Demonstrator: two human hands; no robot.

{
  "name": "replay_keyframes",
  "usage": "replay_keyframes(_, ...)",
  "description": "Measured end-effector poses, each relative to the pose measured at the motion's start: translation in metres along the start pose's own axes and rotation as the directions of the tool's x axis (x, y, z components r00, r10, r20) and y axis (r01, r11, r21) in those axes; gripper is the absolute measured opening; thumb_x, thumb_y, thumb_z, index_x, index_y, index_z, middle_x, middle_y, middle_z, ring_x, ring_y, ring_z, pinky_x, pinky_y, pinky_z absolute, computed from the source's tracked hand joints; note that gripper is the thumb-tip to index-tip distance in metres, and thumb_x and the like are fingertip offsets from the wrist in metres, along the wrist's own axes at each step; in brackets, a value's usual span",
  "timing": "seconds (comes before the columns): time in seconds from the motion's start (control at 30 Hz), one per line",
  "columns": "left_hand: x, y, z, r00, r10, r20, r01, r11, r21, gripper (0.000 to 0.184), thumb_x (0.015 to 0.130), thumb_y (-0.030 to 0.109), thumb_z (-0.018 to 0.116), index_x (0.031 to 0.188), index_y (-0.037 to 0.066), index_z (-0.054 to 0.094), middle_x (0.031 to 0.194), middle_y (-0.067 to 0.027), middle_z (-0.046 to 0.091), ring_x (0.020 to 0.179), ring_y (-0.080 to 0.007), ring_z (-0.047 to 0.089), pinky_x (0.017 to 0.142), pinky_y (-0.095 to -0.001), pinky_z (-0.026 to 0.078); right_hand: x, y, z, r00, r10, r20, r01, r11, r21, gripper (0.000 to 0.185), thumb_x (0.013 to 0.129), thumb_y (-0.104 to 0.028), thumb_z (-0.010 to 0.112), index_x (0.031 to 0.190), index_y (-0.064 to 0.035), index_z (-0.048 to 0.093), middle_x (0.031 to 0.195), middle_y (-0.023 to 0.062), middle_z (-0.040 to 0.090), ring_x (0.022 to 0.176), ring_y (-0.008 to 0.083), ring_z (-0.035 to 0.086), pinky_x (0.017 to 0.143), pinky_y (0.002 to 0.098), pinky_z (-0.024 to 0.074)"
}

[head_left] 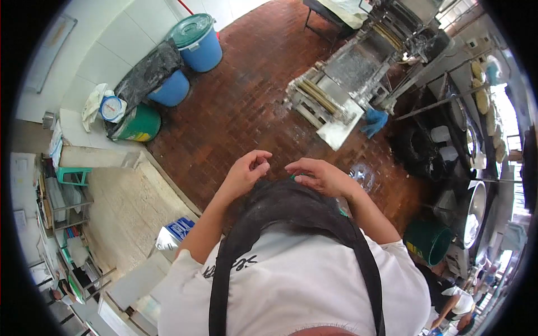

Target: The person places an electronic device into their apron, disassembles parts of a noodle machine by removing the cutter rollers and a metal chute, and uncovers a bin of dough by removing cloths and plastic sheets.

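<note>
Both of my hands are raised in front of the dark apron (291, 201), over the brown tiled floor (241, 106). My left hand (251, 169) has its fingers bent and slightly apart, and nothing shows in it. Facing it across a small gap, my right hand (315, 175) also has loosely curled, parted fingers with nothing visible between them. The two hands do not touch each other. Each is nearest to the apron's upper edge.
A metal machine with rollers (347, 73) stands ahead to the right. Blue bins (203, 51) and a green bin (139, 124) line the left wall, near a scale (112, 108). A pale worktable (126, 207) is at left. Another person (460, 302) is at lower right.
</note>
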State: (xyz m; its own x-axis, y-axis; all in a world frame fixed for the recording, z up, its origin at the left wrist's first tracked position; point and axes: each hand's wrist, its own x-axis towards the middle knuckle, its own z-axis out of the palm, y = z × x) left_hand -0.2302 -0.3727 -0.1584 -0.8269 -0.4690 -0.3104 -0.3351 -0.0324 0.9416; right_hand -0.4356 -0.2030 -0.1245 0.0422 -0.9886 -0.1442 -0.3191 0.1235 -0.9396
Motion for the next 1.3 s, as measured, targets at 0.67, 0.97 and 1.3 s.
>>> replay_keyframes(0.67, 0.278, 0.024, -0.293, 0.971, -0.106, -0.215, 0.033, 0.948, -0.316, 0.017, 0.100, 0.017, 0.056, 0.091, 0.003, 0.056, 0.070, -0.0011, 0.053, 0.066, -0.0097, 0.053, 0.060, -0.0244, 0.046, 0.436, 0.000, -0.172, 0.971, -0.199, 0.132, 0.177, 0.971, 0.162, 0.030, 0.091, -0.006, 0.061, 0.122, -0.0049, 0.058, 0.094, 0.0061, 0.060, 0.088, 0.0151, 0.059, 0.077, 0.0320, 0.0487)
replay_keyframes(0.97, 0.496, 0.064, -0.392, 1.000, 0.011, -0.027, -0.013, 0.997, -0.077, 0.012, 0.096, 0.011, 0.055, 0.102, 0.003, 0.059, 0.086, -0.0041, 0.060, 0.078, -0.0112, 0.058, 0.074, -0.0248, 0.050, 0.555, 0.001, -0.286, 0.966, -0.222, -0.135, 0.215, 0.975, -0.064, 0.028, 0.091, -0.011, 0.062, 0.117, -0.0045, 0.062, 0.101, 0.0133, 0.064, 0.092, 0.0289, 0.063, 0.081, 0.0387, 0.0499)
replay_keyframes(1.3, 0.766, 0.174, -0.340, 0.706, -0.013, 0.708, -0.266, 0.922, 0.282, 0.023, 0.094, 0.008, 0.060, 0.116, 0.001, 0.060, 0.097, -0.0037, 0.062, 0.090, -0.0113, 0.058, 0.083, -0.0252, 0.048, 0.524, 0.089, -0.326, 0.606, 0.332, -0.723, -0.126, 0.937, 0.325, 0.027, 0.091, -0.015, 0.063, 0.116, -0.0048, 0.063, 0.099, 0.0109, 0.064, 0.092, 0.0229, 0.062, 0.084, 0.0344, 0.0495)
